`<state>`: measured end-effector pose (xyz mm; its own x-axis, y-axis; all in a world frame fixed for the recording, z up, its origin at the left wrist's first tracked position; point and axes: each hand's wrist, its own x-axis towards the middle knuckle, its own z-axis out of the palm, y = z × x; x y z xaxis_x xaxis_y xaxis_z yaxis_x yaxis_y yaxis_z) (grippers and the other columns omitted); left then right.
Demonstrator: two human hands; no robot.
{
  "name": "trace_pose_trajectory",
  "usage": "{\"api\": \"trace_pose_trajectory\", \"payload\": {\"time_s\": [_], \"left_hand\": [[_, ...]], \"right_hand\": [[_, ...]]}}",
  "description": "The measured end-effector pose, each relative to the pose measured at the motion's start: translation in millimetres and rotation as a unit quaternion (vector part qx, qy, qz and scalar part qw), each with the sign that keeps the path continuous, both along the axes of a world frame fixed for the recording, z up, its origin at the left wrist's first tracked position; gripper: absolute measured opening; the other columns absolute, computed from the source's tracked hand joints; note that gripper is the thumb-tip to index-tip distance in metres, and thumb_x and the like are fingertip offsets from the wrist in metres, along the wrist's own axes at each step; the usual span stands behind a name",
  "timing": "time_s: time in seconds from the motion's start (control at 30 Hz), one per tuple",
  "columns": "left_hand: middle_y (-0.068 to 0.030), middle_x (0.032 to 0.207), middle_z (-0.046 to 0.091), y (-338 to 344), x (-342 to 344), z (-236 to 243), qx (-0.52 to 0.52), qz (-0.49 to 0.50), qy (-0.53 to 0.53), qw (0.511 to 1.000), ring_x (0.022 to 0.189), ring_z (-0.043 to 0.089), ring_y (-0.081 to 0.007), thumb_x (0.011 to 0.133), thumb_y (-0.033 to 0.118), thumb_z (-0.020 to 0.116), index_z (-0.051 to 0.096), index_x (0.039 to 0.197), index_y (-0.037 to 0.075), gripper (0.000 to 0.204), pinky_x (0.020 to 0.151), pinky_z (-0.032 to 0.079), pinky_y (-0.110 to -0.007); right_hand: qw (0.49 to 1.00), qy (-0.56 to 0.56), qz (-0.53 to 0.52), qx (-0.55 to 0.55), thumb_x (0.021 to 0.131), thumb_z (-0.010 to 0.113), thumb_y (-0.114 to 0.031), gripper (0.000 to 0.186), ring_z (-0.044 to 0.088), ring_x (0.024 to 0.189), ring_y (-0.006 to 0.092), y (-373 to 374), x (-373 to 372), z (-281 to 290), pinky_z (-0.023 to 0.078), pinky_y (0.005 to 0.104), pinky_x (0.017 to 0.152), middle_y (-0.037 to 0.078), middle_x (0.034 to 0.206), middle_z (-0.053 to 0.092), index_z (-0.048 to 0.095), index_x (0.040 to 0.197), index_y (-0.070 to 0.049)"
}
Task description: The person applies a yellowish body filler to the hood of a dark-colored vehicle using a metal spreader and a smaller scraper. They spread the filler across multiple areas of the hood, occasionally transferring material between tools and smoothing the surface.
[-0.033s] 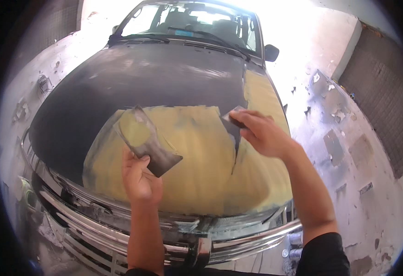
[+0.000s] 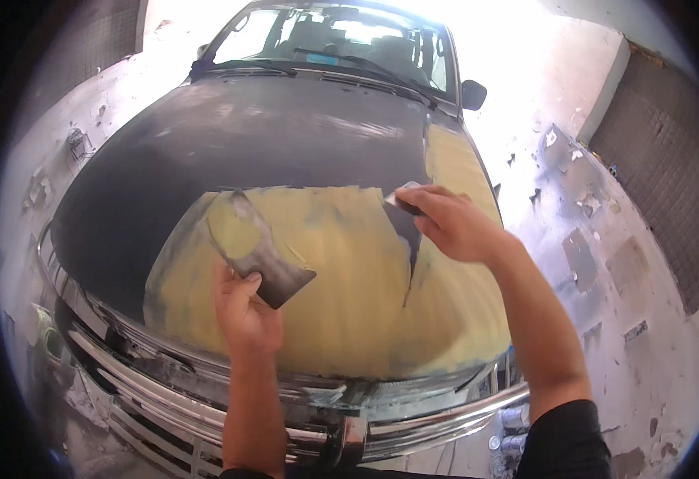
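Note:
My left hand (image 2: 247, 315) pinches a flat dark plate (image 2: 274, 275) by its lower edge, thumb on top. A mound of yellow-green filler paste (image 2: 236, 231) lies on the plate, with a thinner streak along its right edge. My right hand (image 2: 465, 227) grips a small flat spreader (image 2: 401, 194), its fingers covering much of it. The spreader is over the car hood (image 2: 285, 128), by a dark wedge-shaped gap between yellow filler areas; whether it touches the surface I cannot tell. A broad streaky coat of yellow filler (image 2: 341, 295) covers the hood's front part.
Past the hood are the windshield (image 2: 333, 40) with wipers and a side mirror (image 2: 472, 94). A chrome bumper bar (image 2: 437, 419) crosses in front of me. Cans (image 2: 514, 417) stand low at the right. Scraps and stains mark the pale floor (image 2: 629, 367); a dark grate (image 2: 661, 160) lies far right.
My right hand and the spreader have shifted slightly left over the hood. My left hand still holds the plate in nearly the same place.

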<state>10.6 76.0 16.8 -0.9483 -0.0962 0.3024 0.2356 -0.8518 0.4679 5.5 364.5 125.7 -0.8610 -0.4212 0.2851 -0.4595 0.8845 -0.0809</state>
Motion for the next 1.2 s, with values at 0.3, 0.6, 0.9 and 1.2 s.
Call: {"api": "trace_pose_trajectory", "payload": {"time_s": [0.3, 0.6, 0.9, 1.2], "left_hand": [[-0.0133, 0.132, 0.048, 0, -8, -25, -0.001, 0.049, -0.078, 0.996, 0.124, 0.045, -0.0256, 0.075, -0.007, 0.042, 0.037, 0.136, -0.001, 0.062, 0.108, 0.031, -0.040], [-0.0123, 0.134, 0.047, -3, -11, -27, -0.005, 0.054, -0.054, 0.997, 0.124, 0.045, -0.0239, 0.077, -0.006, 0.042, 0.038, 0.136, -0.002, 0.060, 0.109, 0.030, -0.039], [-0.0128, 0.133, 0.048, -2, -11, -27, -0.028, 0.057, -0.054, 0.997, 0.123, 0.046, -0.0248, 0.079, -0.007, 0.042, 0.035, 0.138, -0.001, 0.060, 0.107, 0.033, -0.040], [-0.0139, 0.136, 0.046, -2, -14, -33, -0.028, 0.062, -0.062, 0.996, 0.126, 0.044, -0.0259, 0.077, -0.008, 0.041, 0.033, 0.139, -0.001, 0.063, 0.109, 0.031, -0.041]], "right_hand": [[0.975, -0.173, 0.088, 0.105, 0.089, 0.048, -0.012, 0.041, 0.051, 0.116, 0.0333, -68, -127, 8, 0.041, 0.0420, 0.098, 0.015, 0.123, 0.057, 0.050, 0.130, -0.009], [0.956, -0.236, 0.075, 0.158, 0.088, 0.045, -0.013, 0.040, 0.056, 0.107, 0.0363, -44, -97, 5, 0.045, 0.0439, 0.089, 0.017, 0.114, 0.061, 0.053, 0.127, -0.011], [0.964, -0.198, 0.054, 0.167, 0.087, 0.048, -0.010, 0.043, 0.049, 0.120, 0.0295, -10, -15, -12, 0.041, 0.0449, 0.095, 0.014, 0.122, 0.057, 0.049, 0.130, -0.011], [0.982, -0.129, 0.011, 0.139, 0.091, 0.050, -0.018, 0.041, 0.056, 0.111, 0.0329, -8, -81, 20, 0.045, 0.0417, 0.091, 0.016, 0.115, 0.061, 0.049, 0.132, -0.011]]}}
